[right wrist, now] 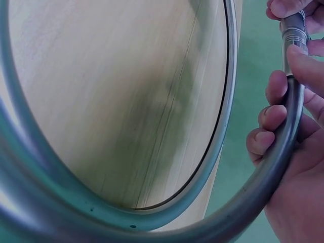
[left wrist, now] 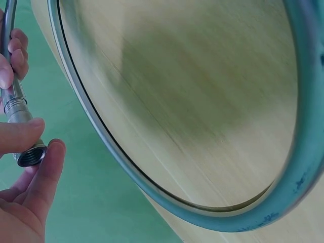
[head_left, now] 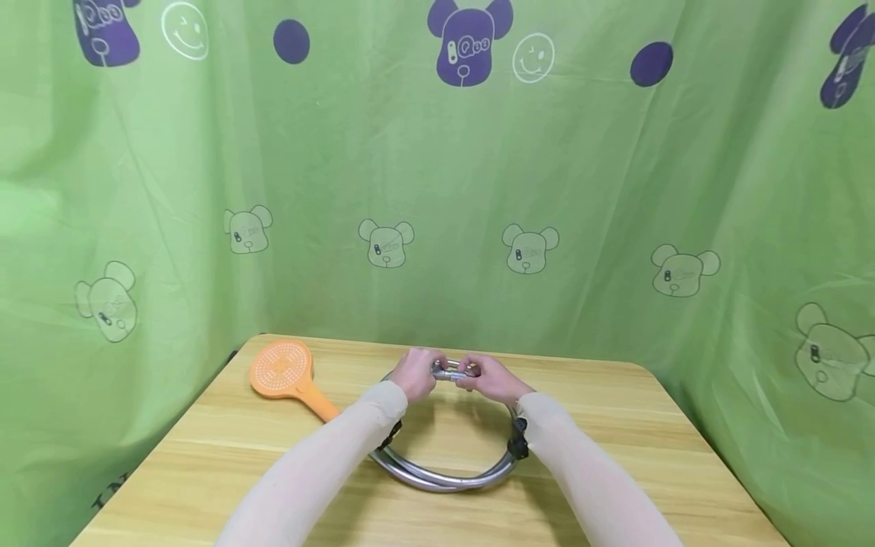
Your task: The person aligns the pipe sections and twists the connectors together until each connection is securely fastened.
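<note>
A coiled silver shower hose (head_left: 437, 480) forms a loop between both forearms over the wooden table. At the loop's far side my left hand (head_left: 415, 372) pinches the threaded metal connector (left wrist: 21, 112) of the hose between thumb and fingers; its hollow threaded mouth faces the wrist camera. Fingers of my right hand (head_left: 494, 378) curl round the hose just behind that connector, as the right wrist view shows (right wrist: 291, 114). An orange shower head (head_left: 280, 369) lies left of the hands, face up, its handle end hidden behind the left forearm.
The light wood table (head_left: 601, 433) has rounded far corners. Behind it and along both sides hangs a green curtain (head_left: 437, 167) printed with bear heads, smiley faces and purple dots. A dark wrist strap (head_left: 518, 439) sits at the right wrist beside the hose.
</note>
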{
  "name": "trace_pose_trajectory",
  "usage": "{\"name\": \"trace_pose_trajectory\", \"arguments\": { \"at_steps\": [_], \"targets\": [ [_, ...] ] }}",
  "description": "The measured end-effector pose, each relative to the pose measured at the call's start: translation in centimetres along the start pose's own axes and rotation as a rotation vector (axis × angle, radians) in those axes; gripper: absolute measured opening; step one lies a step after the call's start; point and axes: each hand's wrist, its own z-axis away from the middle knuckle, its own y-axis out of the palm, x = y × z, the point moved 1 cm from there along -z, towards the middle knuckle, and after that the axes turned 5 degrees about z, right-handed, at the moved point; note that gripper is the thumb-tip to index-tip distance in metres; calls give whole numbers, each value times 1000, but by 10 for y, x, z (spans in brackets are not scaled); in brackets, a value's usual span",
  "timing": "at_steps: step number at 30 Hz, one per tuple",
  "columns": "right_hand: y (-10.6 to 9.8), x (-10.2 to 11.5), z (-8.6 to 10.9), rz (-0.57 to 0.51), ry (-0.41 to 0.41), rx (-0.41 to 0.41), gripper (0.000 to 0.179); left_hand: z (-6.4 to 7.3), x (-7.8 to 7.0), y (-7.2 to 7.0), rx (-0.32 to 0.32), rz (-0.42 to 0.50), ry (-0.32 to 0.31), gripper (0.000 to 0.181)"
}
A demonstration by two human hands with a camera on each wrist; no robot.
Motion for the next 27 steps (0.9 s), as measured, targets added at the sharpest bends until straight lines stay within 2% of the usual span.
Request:
{"name": "trace_pose_trajectory", "arguments": {
  "at_steps": [8,15,21,25,27],
  "targets": [
    [-1,0,0,77,10,5,15,1,0,0,1,19,-2,39],
    [-2,-2,-2,118,8,17,30,1,0,2,-4,10,4,40],
    [1,-6,-2,87,37,29,40,2,1,4,4,2,2,40],
    [1,-2,-1,35,73,18,27,1,1,3,10,9,-3,39],
    [1,0,0,13,57,12,24,1,1,2,10,16,-8,40]
  ]
}}
